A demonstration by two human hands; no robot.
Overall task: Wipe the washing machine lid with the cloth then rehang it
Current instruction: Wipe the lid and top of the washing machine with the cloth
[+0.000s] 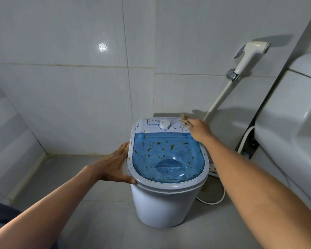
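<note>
Centre frame: your right hand (200, 131) grips the bunched cloth (185, 119) on the washing machine lid (169, 159) (far right corner, beside the dial (165, 124)); your left hand (117, 166), fingers straight, steadies the rim.

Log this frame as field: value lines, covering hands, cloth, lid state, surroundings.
left hand: rests flat against the washing machine's left rim
right hand: grips the cloth at the back right corner of the control panel
lid: blue, closed, speckled with droplets and yellow-green flecks
dial: white, mid panel
surroundings: spray nozzle on wall holder
</note>
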